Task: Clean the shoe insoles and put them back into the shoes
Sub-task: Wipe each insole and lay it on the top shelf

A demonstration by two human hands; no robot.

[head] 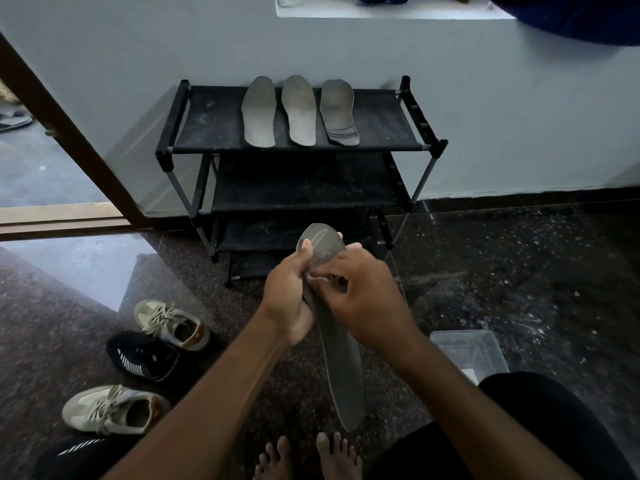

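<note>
My left hand (289,301) grips the insole (341,368) mid-frame; my right hand (367,303) pinches what seems a cloth (317,279) onto it. I'd brace firmly and wipe its full length.

From my console, the insole (341,358) at centre reads as a flexible, matt grey sheet with a faintly streaked face. The three insoles (299,110) at twelve o'clock look equally dull, the right one creased at one end. They lie on a dusty black cloth shelf (214,126) stretched between grey metal tubes (420,183) with black plastic joints (164,157), against a matt painted wall (502,116). At eight o'clock I see beige sneakers (173,323) in soft matt fabric and a black knit-looking shoe (145,358), at four o'clock a clear plastic box (467,348), and underneath a polished speckled stone floor (519,265), glossy at nine o'clock.
</note>
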